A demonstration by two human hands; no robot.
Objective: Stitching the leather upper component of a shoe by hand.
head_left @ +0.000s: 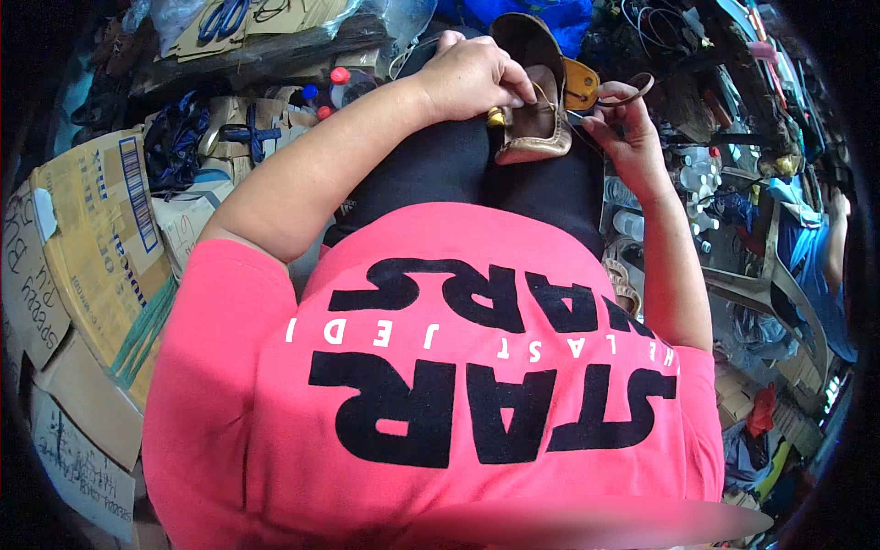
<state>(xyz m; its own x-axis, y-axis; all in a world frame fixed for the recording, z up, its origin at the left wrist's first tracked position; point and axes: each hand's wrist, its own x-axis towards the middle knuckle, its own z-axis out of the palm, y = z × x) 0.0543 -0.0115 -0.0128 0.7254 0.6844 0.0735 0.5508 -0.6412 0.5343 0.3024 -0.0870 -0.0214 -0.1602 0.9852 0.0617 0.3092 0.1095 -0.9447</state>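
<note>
A brown leather shoe (534,145) rests on my dark-trousered lap, its opening facing up and its far end raised. My left hand (481,78) lies over the shoe's left side, its thumb and fingers pinched by a thin yellowish thread (543,90) at the opening. On the right side, my right hand (631,137) has its fingertips pinched together on a thin light strand, perhaps thread or a needle. A brown leather strap (642,90) curls around its upper fingers. Between hand and shoe sits a yellow-tan leather piece (579,84) with small holes.
A big cardboard box (96,247) stands at the left. Blue-handled scissors (223,18) lie far left near capped bottles (348,87). Several clear plastic bottles (701,179) and a metal stand (779,284) crowd the right. A blue plastic bag (559,14) is at the far edge.
</note>
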